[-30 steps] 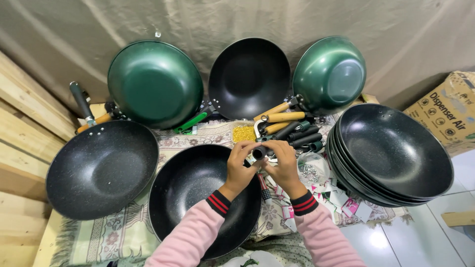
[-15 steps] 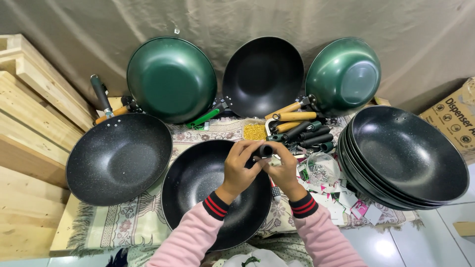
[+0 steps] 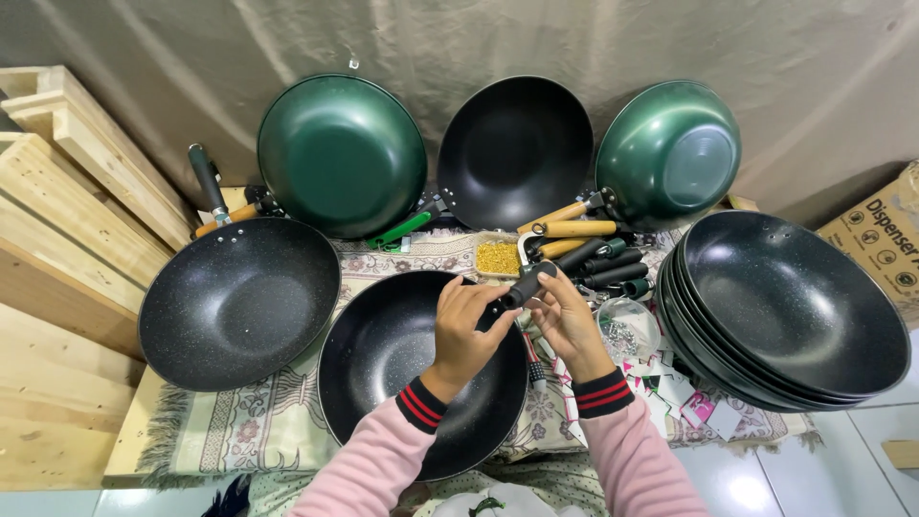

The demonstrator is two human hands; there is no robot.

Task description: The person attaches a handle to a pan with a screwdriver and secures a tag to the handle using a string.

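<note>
The left hand [image 3: 466, 325] is pinching the rim of the black wok [image 3: 412, 369] right where the black handle [image 3: 528, 284] meets it, while the right hand [image 3: 567, 321] is closing its fingertips around that handle from the other side. Both hands are grasping, not clenched hard. The wok is lying bowl-up on the patterned cloth [image 3: 258, 421], and every other pan is placed around it: a second black wok [image 3: 239, 302] just to its left, a stack of black woks [image 3: 790, 306] well to its right, two green woks [image 3: 342, 153] and another black one propped behind it.

The wok looks stiff, metal and fairly heavy, with a slick coated inside, so the rim edge and the handle seem the safest places to hold. The handle looks light and rigid. Behind the wok are lying loose handles [image 3: 574, 230] and a small tub of yellow screws [image 3: 499, 258].
</note>
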